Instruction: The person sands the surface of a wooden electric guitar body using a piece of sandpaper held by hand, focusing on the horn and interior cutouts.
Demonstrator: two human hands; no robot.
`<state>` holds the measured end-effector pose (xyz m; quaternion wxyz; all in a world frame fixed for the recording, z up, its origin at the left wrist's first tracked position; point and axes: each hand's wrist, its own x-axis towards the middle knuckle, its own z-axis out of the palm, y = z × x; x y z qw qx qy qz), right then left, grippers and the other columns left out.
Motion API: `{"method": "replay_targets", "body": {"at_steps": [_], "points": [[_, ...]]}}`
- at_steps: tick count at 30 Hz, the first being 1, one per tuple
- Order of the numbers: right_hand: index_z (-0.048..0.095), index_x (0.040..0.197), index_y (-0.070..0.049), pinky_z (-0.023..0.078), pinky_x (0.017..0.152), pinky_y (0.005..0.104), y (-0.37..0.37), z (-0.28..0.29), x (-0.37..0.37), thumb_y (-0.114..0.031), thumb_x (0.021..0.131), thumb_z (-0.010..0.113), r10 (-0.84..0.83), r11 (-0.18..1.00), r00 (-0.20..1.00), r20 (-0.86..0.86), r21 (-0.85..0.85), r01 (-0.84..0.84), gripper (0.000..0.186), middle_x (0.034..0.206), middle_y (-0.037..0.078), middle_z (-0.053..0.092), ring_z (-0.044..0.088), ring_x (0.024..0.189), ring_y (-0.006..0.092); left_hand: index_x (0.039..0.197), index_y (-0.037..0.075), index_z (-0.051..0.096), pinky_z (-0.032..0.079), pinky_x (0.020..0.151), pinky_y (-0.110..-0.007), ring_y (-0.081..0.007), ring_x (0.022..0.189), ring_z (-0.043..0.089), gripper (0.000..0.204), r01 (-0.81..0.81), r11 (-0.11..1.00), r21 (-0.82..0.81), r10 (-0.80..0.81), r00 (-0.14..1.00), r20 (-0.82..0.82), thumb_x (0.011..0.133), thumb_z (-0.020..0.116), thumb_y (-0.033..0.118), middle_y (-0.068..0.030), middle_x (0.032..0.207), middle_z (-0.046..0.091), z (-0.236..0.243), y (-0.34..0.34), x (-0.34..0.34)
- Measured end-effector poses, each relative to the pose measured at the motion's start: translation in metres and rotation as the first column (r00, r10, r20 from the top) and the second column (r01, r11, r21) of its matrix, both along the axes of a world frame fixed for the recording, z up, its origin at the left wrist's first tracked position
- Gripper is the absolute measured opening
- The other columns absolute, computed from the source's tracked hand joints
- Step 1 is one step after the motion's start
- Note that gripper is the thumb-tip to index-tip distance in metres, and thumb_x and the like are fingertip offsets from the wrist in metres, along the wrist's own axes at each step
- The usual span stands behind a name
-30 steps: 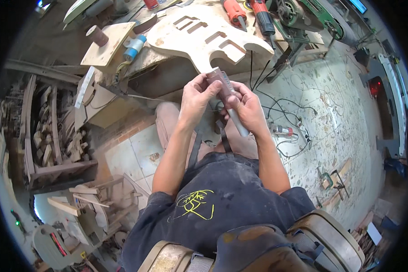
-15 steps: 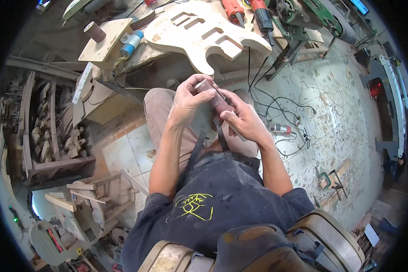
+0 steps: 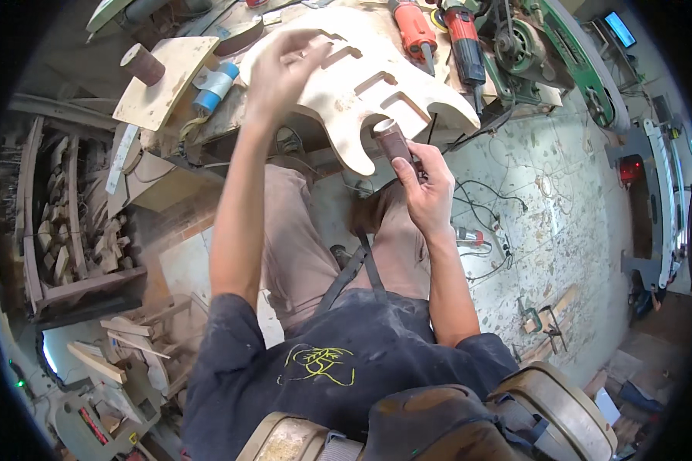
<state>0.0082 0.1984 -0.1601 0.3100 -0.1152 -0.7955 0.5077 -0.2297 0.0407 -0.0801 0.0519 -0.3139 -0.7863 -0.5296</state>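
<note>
My right hand (image 3: 430, 188) grips a cylinder (image 3: 394, 142) wrapped in brown abrasive-looking paper, its pale end pointing up, just below the right side of the pale wooden guitar body (image 3: 342, 104). My left hand (image 3: 281, 69), blurred, is raised over the body's upper left, fingers apart with nothing visible in them; whether it touches the wood I cannot tell. The guitar body lies on the bench with rectangular cutouts and two horns facing me.
A board (image 3: 161, 92) carries a brown roll (image 3: 142, 64) beside a blue cylinder (image 3: 214, 87). Red power tools (image 3: 414, 31) and a green belt machine (image 3: 588, 69) stand at right. Cables (image 3: 488, 196) and clamps (image 3: 542, 323) lie on the floor; a wood-scrap rack (image 3: 77, 230) is at left.
My left hand has left the cylinder and moved up and left over the guitar body. My right hand still holds the cylinder, now turned upright nearer the body's right horn.
</note>
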Motion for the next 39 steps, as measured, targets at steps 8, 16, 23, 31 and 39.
{"method": "replay_targets", "body": {"at_steps": [8,16,23,31,39], "points": [[0.07,0.117,0.001,0.058,0.07,0.0382,-0.008,0.0,-0.034,-0.022,0.092,0.078,-0.015,0.955,0.991,0.13,0.295,-0.024,0.036,0.111,0.014,0.066,0.071,0.084,0.0305,0.147,0.014,0.055,0.036,0.115,-0.055,-0.0422,0.14,0.046,0.098,-0.211,0.745,-0.633,0.105,0.974,-0.201,0.073,0.07,0.076,-0.0237,0.148,0.054,-0.06,0.043,-0.139],[0.071,0.116,0.0,0.058,0.06,0.0365,-0.011,0.011,-0.062,-0.018,0.089,0.08,-0.04,0.893,0.997,0.071,0.449,0.004,0.035,0.104,0.014,0.065,0.07,0.075,0.0304,0.15,0.015,0.051,0.039,0.114,-0.055,-0.0434,0.139,0.047,0.1,-0.253,0.684,-0.684,0.166,0.967,-0.192,0.073,0.071,0.075,-0.0223,0.148,0.054,-0.046,0.051,-0.131],[0.07,0.118,0.001,0.059,0.062,0.0366,-0.007,0.018,-0.075,-0.012,0.087,0.08,0.002,0.861,0.998,0.062,0.508,-0.033,0.035,0.105,0.015,0.066,0.072,0.081,0.0286,0.147,0.013,0.055,0.04,0.114,-0.054,-0.0446,0.137,0.049,0.096,-0.299,0.671,-0.678,0.175,0.953,-0.247,0.075,0.069,0.076,-0.0277,0.145,0.054,-0.049,0.055,-0.128],[0.069,0.119,0.003,0.056,0.058,0.0354,-0.003,0.01,-0.072,-0.014,0.087,0.079,0.047,0.816,0.999,0.007,0.576,-0.042,0.038,0.104,0.014,0.065,0.069,0.076,0.0271,0.15,0.013,0.051,0.037,0.115,-0.057,-0.0471,0.137,0.047,0.095,-0.285,0.658,-0.697,0.175,0.958,-0.226,0.078,0.068,0.074,-0.0301,0.148,0.05,-0.042,0.052,-0.124],[0.069,0.119,0.005,0.059,0.062,0.0345,-0.004,0.003,-0.057,-0.011,0.084,0.082,0.041,0.842,0.998,0.038,0.536,-0.055,0.041,0.104,0.015,0.064,0.07,0.079,0.0286,0.145,0.011,0.055,0.041,0.112,-0.054,-0.0431,0.136,0.049,0.094,-0.34,0.645,-0.684,0.192,0.939,-0.285,0.077,0.068,0.074,-0.0294,0.143,0.054,-0.054,0.05,-0.124]]}}
